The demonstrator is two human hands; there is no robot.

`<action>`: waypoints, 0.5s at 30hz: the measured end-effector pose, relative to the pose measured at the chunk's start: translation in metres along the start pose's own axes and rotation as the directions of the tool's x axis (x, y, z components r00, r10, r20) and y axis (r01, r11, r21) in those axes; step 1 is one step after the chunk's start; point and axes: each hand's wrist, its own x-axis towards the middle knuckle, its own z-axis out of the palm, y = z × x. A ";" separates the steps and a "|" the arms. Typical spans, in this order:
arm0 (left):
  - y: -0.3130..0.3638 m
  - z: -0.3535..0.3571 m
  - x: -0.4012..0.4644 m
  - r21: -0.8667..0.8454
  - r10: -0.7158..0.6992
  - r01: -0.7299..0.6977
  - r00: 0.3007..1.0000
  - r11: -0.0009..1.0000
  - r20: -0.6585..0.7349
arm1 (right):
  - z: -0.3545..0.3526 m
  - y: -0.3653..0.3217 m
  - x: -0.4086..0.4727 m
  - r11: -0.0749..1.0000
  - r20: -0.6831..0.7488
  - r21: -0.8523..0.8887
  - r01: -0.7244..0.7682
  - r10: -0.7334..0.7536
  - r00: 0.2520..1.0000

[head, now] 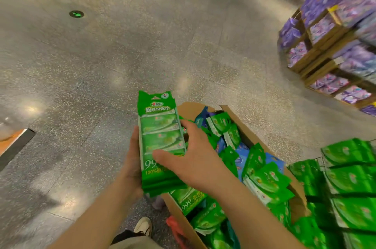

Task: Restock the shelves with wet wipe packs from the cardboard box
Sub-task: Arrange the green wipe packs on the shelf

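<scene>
Green wet wipe packs (160,143) stacked upright at 9 o'clock of cardboard box (252,137). Left hand (133,163) cups stack from behind; right hand (195,159) fingers spread, pressing front. Packs likely soft, light, film slippery; stack may fan out — best clamp mid-body, both faces.

glossy plastic wet wipe packs (160,139), matt cardboard box (254,137)

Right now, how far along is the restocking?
Some done: green packs already fill the shelf at lower right. In hand: the left hand holds a stack of green wet wipe packs, steadied by the right hand. Left: the cardboard box holds many packs.
</scene>
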 end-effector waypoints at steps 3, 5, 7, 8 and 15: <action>0.008 -0.007 -0.003 0.039 0.060 -0.059 0.998 0.998 -0.025 | -0.012 0.015 0.006 0.944 -0.006 0.304 -0.127 0.135 0.991; 0.014 -0.007 -0.006 0.037 0.071 -0.069 0.997 0.997 -0.037 | -0.009 0.048 0.020 0.914 -0.140 0.352 -0.204 0.266 0.954; 0.022 -0.007 -0.008 -0.006 0.088 -0.088 0.995 0.996 -0.041 | 0.003 0.087 0.027 0.946 -0.145 0.131 -0.298 0.315 0.938; 0.025 -0.009 -0.008 -0.002 0.082 -0.082 0.996 0.997 -0.041 | 0.011 0.106 0.027 0.945 -0.091 0.011 -0.326 0.325 0.941; 0.032 -0.029 -0.004 0.031 0.060 -0.074 0.949 0.997 0.309 | 0.051 0.159 0.023 0.923 0.082 -0.301 -0.241 0.277 0.957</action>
